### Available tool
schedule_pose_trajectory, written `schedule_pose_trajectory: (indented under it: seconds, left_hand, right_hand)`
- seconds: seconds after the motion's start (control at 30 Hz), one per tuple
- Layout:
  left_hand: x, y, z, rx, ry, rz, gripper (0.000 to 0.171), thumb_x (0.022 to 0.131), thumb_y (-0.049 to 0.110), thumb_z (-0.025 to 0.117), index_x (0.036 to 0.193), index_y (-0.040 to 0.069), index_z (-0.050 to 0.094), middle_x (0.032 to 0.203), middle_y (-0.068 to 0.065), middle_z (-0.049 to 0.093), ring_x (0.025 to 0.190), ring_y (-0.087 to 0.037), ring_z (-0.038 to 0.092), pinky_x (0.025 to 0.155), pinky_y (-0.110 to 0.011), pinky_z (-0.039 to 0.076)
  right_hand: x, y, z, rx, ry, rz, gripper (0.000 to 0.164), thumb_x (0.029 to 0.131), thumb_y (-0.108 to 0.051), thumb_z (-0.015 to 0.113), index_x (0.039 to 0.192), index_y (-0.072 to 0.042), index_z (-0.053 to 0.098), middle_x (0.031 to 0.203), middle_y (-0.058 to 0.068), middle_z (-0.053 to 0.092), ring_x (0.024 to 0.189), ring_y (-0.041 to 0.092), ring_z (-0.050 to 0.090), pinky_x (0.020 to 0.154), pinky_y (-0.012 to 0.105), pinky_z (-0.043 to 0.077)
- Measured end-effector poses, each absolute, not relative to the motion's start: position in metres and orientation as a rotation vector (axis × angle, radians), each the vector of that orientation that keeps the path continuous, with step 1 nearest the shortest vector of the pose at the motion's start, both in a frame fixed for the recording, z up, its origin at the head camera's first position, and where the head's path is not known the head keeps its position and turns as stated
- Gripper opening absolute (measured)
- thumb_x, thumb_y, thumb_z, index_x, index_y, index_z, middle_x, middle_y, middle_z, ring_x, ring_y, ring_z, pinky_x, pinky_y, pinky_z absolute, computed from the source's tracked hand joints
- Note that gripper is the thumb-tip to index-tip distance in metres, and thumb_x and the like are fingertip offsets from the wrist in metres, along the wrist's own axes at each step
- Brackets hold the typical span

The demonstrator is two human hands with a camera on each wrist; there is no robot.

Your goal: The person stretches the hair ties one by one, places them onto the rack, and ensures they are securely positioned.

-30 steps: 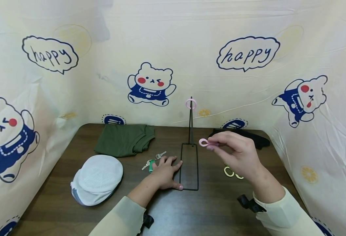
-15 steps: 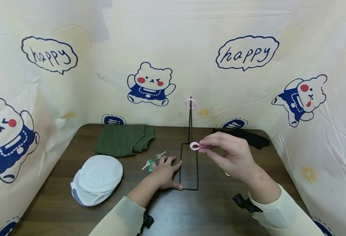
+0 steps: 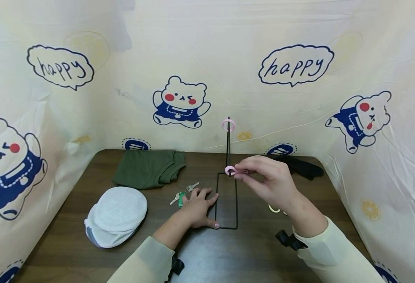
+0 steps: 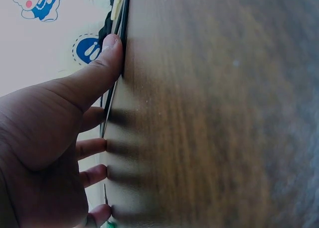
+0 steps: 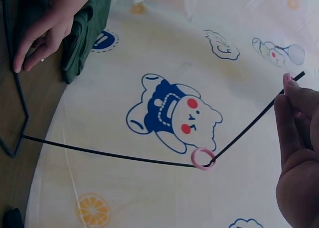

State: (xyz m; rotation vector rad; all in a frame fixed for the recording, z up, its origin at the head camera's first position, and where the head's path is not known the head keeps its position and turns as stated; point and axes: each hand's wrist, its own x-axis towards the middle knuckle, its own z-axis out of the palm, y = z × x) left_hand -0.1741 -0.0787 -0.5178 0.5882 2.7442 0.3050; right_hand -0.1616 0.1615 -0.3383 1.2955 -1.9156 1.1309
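1. Right hand: from my remote station I record the right hand (image 3: 269,181) pinching a slim pink ring (image 3: 236,171) between thumb and fingertips; it has not been let go.
2. Location of the held ring: it is at the free end of the arm on the thin black wire stand (image 3: 236,204). The rod's tip shows beyond it in the right wrist view. It appears to encircle the rod, though I cannot confirm this with the fingers so close.
3. Left hand: my left hand (image 3: 198,208) grasps nothing. Its fingers are spread on the dark wood-grain tabletop (image 3: 207,259), with the thumb touching the stand's rectangular base. I judge this to be steadying.
4. Completed: a second pink ring (image 3: 223,125) hangs at the bend where upright meets arm, with no hand on it.
5. Outstanding: by my assessment, the held ring needs sliding further along the arm and releasing. Pale yellow rings (image 3: 273,209) lie off the stand, partly hidden behind the right wrist — if they belong to the job, that portion is undone. I cannot count them fully.
6. Other items: silver keys with a green tag (image 3: 181,199) lie just beyond the left fingers; a white mesh-topped cap (image 3: 120,214) and folded dark green cloth (image 3: 145,169) are farther left.
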Motion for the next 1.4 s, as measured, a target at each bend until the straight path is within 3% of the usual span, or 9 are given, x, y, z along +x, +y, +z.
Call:
schedule_pose_trajectory:
  seconds: [0.1,0.27,0.43,0.77,1.0,1.2,1.4]
  left_hand:
    - [-0.174,-0.079,-0.518,0.586,2.741,0.306,0.109,0.074,0.075,0.077,0.164,0.033,0.033,0.170,-0.004,0.022,0.150,-0.039,0.019,0.099,-0.067,0.029]
    - [-0.173,-0.079,-0.517,0.585,2.740,0.309,0.109,0.074,0.075,0.077,0.164,0.033,0.033,0.170,-0.003,0.022,0.150,-0.039,0.018,0.099,-0.067,0.029]
    - [-0.173,-0.079,-0.516,0.589,2.740,0.304,0.109,0.074,0.075,0.077,0.164,0.033,0.032,0.170,-0.004,0.022,0.150,-0.039,0.019,0.099,-0.066,0.029]
    - [-0.172,-0.079,-0.514,0.581,2.740,0.298,0.109,0.074,0.074,0.077,0.164,0.034,0.032,0.170,-0.003,0.021,0.151,-0.039,0.018,0.099,-0.065,0.029]
    - [-0.172,-0.079,-0.516,0.596,2.734,0.313,0.109,0.075,0.074,0.076,0.165,0.033,0.031,0.170,-0.003,0.021,0.151,-0.039,0.018,0.099,-0.066,0.029]
    - [-0.173,-0.079,-0.517,0.594,2.741,0.313,0.109,0.074,0.074,0.077,0.164,0.033,0.032,0.170,-0.003,0.022,0.151,-0.039,0.018,0.098,-0.065,0.030]
    - [-0.172,-0.079,-0.517,0.594,2.743,0.311,0.110,0.074,0.075,0.077,0.164,0.034,0.032,0.170,-0.003,0.022,0.151,-0.038,0.018,0.098,-0.065,0.029]
  right_hand:
    - [-0.167,0.161,-0.340,1.287,-1.918,1.130,0.017,0.090,-0.009,0.083,0.105,-0.004,0.078,0.101,0.006,0.077,0.088,0.017,0.072,0.080,0.022,0.056]
    - [-0.179,0.159,-0.343,1.223,-1.936,1.099,0.031,0.077,0.009,0.086,0.103,-0.006,0.079,0.101,0.004,0.078,0.090,0.017,0.072,0.075,0.024,0.055]
    - [-0.188,0.158,-0.346,1.128,-1.985,1.119,0.030,0.078,0.007,0.087,0.103,-0.008,0.080,0.103,0.003,0.077,0.087,0.016,0.071,0.072,0.027,0.055]
    - [-0.210,0.154,-0.352,1.000,-2.068,1.202,0.028,0.085,0.001,0.084,0.111,-0.006,0.079,0.108,0.007,0.075,0.091,0.019,0.072,0.079,0.027,0.059]
    - [-0.226,0.149,-0.359,0.899,-2.055,1.203,0.020,0.089,-0.001,0.081,0.109,-0.003,0.077,0.104,0.009,0.073,0.092,0.020,0.070,0.082,0.036,0.059]
    - [-0.240,0.143,-0.363,0.778,-2.102,1.203,0.024,0.090,-0.007,0.082,0.114,-0.006,0.076,0.110,0.008,0.071,0.092,0.017,0.069,0.082,0.038,0.060]
    - [-0.251,0.139,-0.367,0.695,-2.111,1.216,0.028,0.090,-0.006,0.082,0.117,-0.001,0.074,0.114,0.011,0.069,0.092,0.021,0.071,0.083,0.038,0.060]
